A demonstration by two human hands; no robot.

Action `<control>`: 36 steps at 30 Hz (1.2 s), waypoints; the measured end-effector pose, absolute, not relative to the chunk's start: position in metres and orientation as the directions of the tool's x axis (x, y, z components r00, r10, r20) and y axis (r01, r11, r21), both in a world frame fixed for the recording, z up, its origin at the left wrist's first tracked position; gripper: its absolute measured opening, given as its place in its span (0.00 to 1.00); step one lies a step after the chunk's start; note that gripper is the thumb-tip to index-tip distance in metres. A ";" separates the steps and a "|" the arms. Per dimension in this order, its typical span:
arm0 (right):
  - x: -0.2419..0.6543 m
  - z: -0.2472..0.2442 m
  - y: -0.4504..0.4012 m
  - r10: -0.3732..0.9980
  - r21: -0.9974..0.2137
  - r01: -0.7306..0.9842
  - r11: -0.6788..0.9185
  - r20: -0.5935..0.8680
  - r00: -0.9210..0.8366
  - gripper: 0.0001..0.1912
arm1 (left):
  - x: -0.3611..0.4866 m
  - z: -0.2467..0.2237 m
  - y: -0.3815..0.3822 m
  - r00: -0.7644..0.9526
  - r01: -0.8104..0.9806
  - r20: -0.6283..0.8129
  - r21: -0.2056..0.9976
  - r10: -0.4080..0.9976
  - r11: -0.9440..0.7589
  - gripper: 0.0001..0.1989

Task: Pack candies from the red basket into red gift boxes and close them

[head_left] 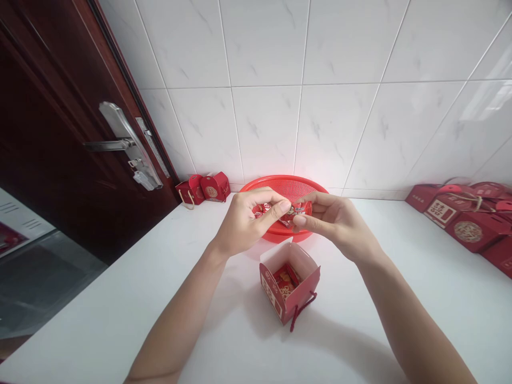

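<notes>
Both hands meet above the near side of a red plastic basket (288,181) and pinch a small red wrapped candy (303,208) between them. My left hand (256,216) has its thumb and forefinger closed at the candy's left end. My right hand (332,218) grips the right end with thumb and fingers. More red-wrapped candies (262,209) lie in the basket, partly hidden by my hands. Nearer to me stands an open red gift box (294,304) with a dark red cord handle; red and gold packets (287,280) lie inside it.
Two closed red boxes (215,186) stand by the wall at the back left. Several red gift boxes (468,229) are grouped at the right on the white table (192,341). A tiled wall (264,53) rises behind, and a dark wooden door (52,106) is at left.
</notes>
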State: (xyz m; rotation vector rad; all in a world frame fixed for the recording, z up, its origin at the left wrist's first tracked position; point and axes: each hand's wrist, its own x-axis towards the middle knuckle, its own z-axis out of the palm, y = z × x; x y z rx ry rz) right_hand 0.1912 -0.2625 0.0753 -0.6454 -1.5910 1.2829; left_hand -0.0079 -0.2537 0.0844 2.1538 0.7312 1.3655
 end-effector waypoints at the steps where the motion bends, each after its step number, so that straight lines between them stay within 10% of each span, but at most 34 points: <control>1: 0.191 0.075 -0.263 0.848 -0.937 -0.155 0.313 0.349 -0.400 0.14 | -0.008 0.084 -0.254 0.354 0.179 0.657 0.651 0.666 -0.738 0.10; 36: 0.185 0.071 -0.264 0.845 -0.882 -0.012 0.471 0.455 -0.282 0.18 | -0.008 0.084 -0.254 0.349 0.192 0.672 0.630 0.653 -0.752 0.08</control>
